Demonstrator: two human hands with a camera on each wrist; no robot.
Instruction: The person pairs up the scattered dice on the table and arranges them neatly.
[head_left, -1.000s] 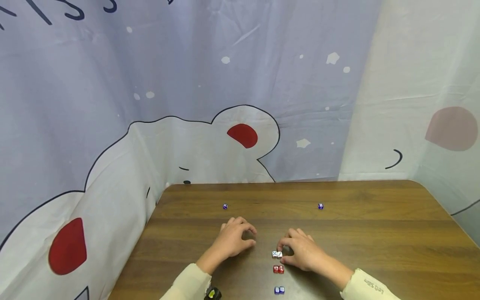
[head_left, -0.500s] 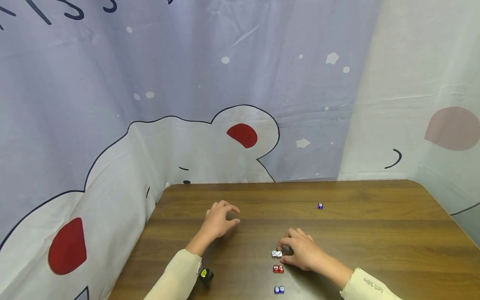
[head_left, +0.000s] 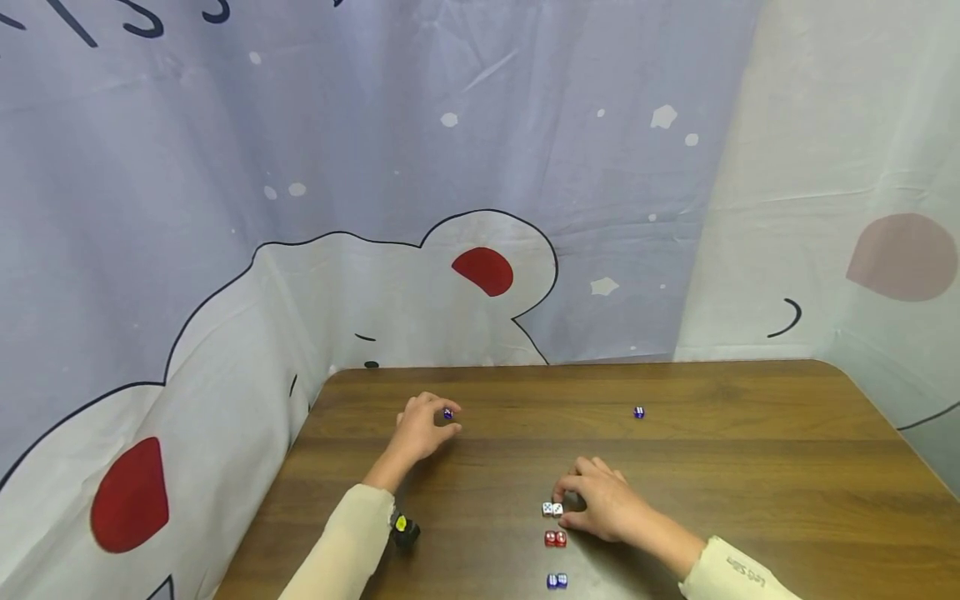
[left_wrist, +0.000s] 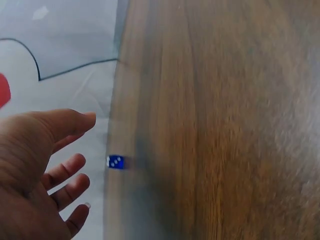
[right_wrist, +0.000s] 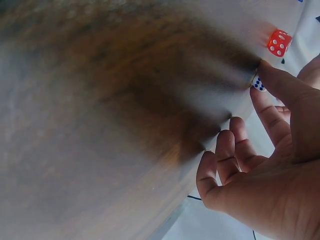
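In the head view, my left hand [head_left: 420, 430] is at the far left part of the table, thumb and forefinger spread. A blue die [head_left: 447, 413] shows by its forefinger; in the left wrist view this blue die [left_wrist: 116, 162] lies on the wood, apart from the fingers. At the right of centre, two white dice [head_left: 547, 509] sit side by side. My right hand [head_left: 602, 502] pinches the right-hand white die between thumb and forefinger, and the right wrist view shows part of that white die [right_wrist: 258, 83] between those fingertips.
A pair of red dice [head_left: 556, 539] sits just nearer than the white ones, and a pair of blue dice [head_left: 557, 581] nearer still. Another blue die [head_left: 639, 412] lies far right on the wooden table [head_left: 750, 467]. A printed curtain [head_left: 360, 167] hangs behind the table.
My left hand has moved away from the table's middle, forward and left, to the far-left blue die. My right hand has stayed at the white dice.
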